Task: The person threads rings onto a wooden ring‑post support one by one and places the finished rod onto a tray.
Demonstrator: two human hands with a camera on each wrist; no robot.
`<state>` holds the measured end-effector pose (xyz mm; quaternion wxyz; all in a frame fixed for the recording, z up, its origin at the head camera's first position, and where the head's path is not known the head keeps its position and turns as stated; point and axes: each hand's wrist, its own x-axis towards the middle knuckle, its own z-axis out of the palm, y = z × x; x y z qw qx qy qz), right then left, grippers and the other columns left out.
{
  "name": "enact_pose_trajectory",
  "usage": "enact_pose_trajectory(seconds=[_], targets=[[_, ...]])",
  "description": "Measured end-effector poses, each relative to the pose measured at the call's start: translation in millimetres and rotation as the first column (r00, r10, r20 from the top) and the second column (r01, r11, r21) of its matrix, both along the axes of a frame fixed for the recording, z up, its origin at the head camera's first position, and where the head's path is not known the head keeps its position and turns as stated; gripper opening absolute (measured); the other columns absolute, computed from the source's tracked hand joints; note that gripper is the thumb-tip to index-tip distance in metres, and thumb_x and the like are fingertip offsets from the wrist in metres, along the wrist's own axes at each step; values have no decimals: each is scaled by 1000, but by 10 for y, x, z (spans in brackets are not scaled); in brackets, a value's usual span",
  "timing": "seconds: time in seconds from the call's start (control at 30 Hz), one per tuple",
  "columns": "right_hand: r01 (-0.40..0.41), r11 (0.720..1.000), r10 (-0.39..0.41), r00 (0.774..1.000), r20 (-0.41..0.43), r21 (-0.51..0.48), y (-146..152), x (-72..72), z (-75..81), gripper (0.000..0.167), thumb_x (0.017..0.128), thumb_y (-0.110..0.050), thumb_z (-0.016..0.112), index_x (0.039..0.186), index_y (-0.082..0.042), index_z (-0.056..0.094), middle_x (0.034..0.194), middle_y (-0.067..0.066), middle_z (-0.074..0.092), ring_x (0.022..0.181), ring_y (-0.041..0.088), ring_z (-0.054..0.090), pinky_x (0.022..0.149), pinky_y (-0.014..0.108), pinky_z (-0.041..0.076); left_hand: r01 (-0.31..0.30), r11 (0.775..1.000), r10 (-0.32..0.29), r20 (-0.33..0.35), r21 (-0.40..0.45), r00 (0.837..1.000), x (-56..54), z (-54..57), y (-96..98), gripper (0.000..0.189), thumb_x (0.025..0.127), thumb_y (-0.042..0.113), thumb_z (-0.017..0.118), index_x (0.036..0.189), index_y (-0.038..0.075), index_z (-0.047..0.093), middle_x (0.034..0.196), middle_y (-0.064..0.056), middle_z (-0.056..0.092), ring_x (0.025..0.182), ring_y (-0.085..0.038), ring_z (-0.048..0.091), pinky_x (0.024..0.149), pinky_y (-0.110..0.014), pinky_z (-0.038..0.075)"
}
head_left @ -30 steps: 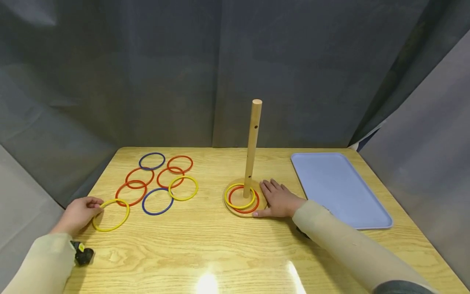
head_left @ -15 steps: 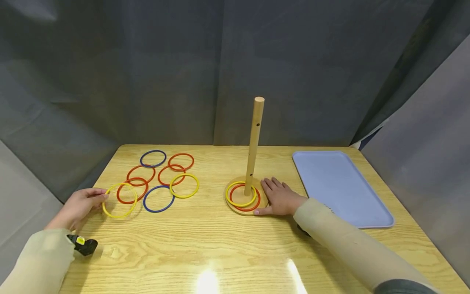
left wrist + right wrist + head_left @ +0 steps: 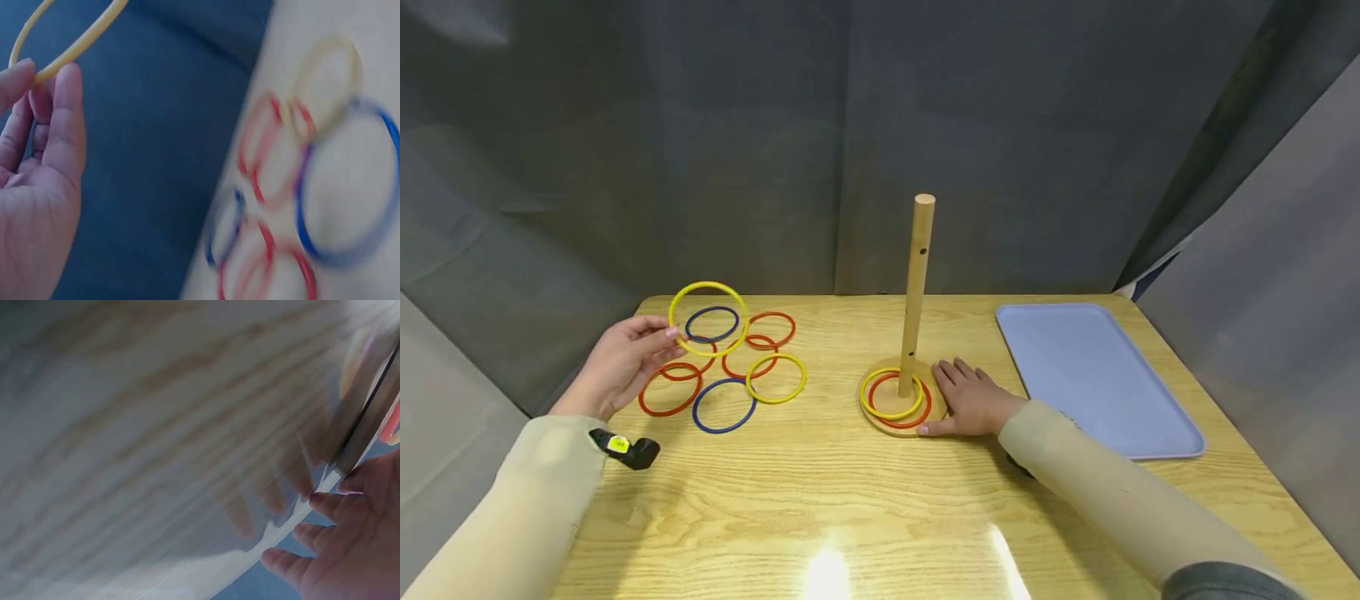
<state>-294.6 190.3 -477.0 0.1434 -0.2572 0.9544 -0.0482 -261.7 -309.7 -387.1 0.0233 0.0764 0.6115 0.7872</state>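
My left hand (image 3: 625, 362) pinches a yellow ring (image 3: 707, 284) between thumb and fingers. In the left wrist view the raised yellow ring (image 3: 84, 42) shows clear of the tabletop. Spread beside the wooden peg (image 3: 916, 283), my right hand (image 3: 973, 400) rests with straight fingers at the right edge of its round base (image 3: 889, 398). Around the foot of the peg lie a yellow ring (image 3: 862, 396) and a red ring (image 3: 929, 406). The right wrist view shows the right hand (image 3: 356, 531) low over the table, fingertips by the base's edge.
Loose rings lie at the table's left: several red ones (image 3: 792, 327), two blue, including the front one (image 3: 724, 432), and a yellow one (image 3: 805, 379), some overlapping. A pale blue tray (image 3: 1097, 375) lies at the right. Grey sheets (image 3: 745, 150) hang behind the wooden table (image 3: 737, 508).
My left hand has lifted the yellow ring off the table and carried it up and to the right, over the other rings. The right hand has stayed at the base.
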Motion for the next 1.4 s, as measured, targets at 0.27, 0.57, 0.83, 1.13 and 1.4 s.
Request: enact_pose_trajectory(seconds=[0.27,0.57,0.83,1.13,1.4], targets=[[-5,1000,5,1000,-2,18,-4,-23,-47,118,88,-80,57,163,3,18,167,25,17,154,46,11,119,66,20,142,950,-113,-118,278,987,-134,800,887,4,94,-2,74,95,-1,70,90,-10,69,78,-19,68,75,-28,60],[-10,1000,10,1000,-26,23,-37,-47,-86,119,87,-82,56,163,1,17,170,23,3,155,45,7,120,66,18,175,930,-115,-198,324,974,-195,1218,1564,8,97,-3,69,93,3,67,88,-10,68,76,-17,67,72,-24,60],[-11,1000,12,999,-33,22,-43,-97,-154,120,86,-84,54,164,1,17,170,24,2,154,45,7,120,67,18,183,934,-147,-137,307,980,-267,1177,1965,19,103,-5,56,92,4,68,86,-10,67,75,-16,66,71,-23,60],[-2,999,5,999,-54,41,-83,-70,-130,119,87,-83,54,164,-1,16,170,24,0,154,47,3,120,68,14,163,949,-164,-22,271,986,-367,894,2193,5,103,-2,60,100,0,65,90,-10,66,78,-17,66,74,-25,60],[-2,998,7,998,-63,64,-113,-79,-89,118,87,-84,52,164,-2,15,169,25,2,154,46,4,121,66,14,152,949,-155,-12,277,988,-356,843,2247,7,102,-2,61,98,3,65,89,-8,66,80,-16,66,75,-25,60]])
